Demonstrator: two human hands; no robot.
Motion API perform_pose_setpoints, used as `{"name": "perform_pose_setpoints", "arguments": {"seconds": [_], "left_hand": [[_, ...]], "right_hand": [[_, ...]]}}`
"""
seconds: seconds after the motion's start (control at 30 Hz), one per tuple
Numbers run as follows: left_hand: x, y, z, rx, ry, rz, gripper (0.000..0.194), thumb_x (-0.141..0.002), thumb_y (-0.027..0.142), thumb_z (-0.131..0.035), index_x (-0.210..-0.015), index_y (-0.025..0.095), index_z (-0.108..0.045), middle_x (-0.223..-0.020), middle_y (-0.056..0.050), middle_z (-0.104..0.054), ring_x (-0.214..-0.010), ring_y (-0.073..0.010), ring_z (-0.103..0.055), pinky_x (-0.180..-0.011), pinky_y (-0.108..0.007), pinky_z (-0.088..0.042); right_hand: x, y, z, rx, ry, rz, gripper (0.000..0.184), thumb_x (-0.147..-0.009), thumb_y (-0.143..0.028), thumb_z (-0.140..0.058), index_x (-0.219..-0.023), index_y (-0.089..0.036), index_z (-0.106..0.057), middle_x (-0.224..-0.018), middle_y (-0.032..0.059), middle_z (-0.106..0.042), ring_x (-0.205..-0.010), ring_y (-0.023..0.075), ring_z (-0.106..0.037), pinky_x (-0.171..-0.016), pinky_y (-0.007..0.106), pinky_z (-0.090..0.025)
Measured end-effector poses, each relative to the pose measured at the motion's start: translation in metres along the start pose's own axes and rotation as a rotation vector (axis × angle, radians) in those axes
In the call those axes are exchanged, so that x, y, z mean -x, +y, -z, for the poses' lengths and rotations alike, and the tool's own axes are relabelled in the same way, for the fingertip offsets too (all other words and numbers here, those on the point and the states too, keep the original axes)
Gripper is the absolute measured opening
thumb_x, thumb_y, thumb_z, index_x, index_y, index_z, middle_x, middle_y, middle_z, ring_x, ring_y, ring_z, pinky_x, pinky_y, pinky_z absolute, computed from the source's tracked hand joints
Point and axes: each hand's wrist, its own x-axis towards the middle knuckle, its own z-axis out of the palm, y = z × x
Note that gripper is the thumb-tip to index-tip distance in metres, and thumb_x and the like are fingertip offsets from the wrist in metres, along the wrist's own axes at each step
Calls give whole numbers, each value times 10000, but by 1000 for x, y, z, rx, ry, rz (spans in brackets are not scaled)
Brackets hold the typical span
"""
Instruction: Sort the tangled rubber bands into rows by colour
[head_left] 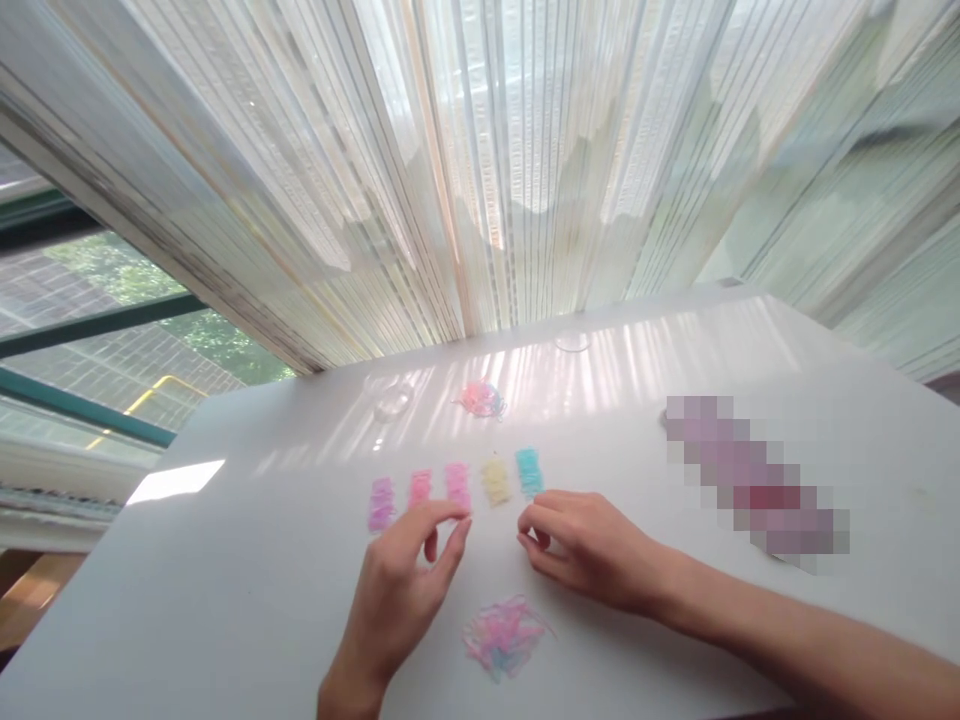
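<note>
No word, label, brand, number or sign can be read in this view. On the table (262, 600), to the right side, there is a long purple thing (750, 475) which is covered by coarse square blocks, so it is not possible to tell if some print is on it.

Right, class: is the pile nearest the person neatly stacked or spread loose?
Spread loose: the multicoloured pile has thin strips crossing at varied angles, unlike the orderly blue column.
</note>
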Motion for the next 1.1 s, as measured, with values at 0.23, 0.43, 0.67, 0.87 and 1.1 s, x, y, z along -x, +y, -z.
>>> {"name": "perform_pose_setpoints", "arguments": {"seconds": [0.23,0.43,0.67,0.87,1.1], "left_hand": [[52,-2,-3,87,-66,-11,151,-971,167,-607,-1085,232,-683,-895,-27,-740,-703,-155,-667,-670,-259,-573],[64,1,3,-42,-152,-107,241,-906,114,-626,-1100,238,-698,-957,-56,-718,-876,-221,-688,-782,-339,-580],[68,-2,3,-72,-202,-91,148,-973,167,-587,-921,236,-707,-869,-42,-703,-810,-205,-673,-750,-318,-547],[69,-5,5,-3,-195,-69,144,-1006,167,-551,-968,235,-672,-941,-57,-709,-852,-208,-672,-777,-314,-540],[50,12,7,160,-138,-51,113,-1006,158,-569,-981,226,-655,-837,-16,-704,-725,-161,-642,-700,-257,-522]], "right_hand": [[0,-4,3,-23,-125,73,97,-911,-141,-592,-921,-196,-672,-783,8,-656,-691,145,-578,-639,248,-381],[3,-12,2,-61,-320,169,72,-921,-192,-641,-958,-189,-703,-862,32,-667,-744,158,-600,-669,254,-409],[3,-13,0,-42,-342,196,100,-955,-194,-604,-921,-189,-698,-844,28,-651,-733,159,-585,-663,266,-408],[2,-12,-1,-46,-344,186,81,-928,-164,-639,-970,-187,-704,-859,31,-670,-740,157,-592,-667,259,-411],[4,-14,-1,-213,-210,160,200,-1001,-308,-615,-1129,-178,-698,-927,61,-711,-797,170,-638,-734,268,-470]]}}
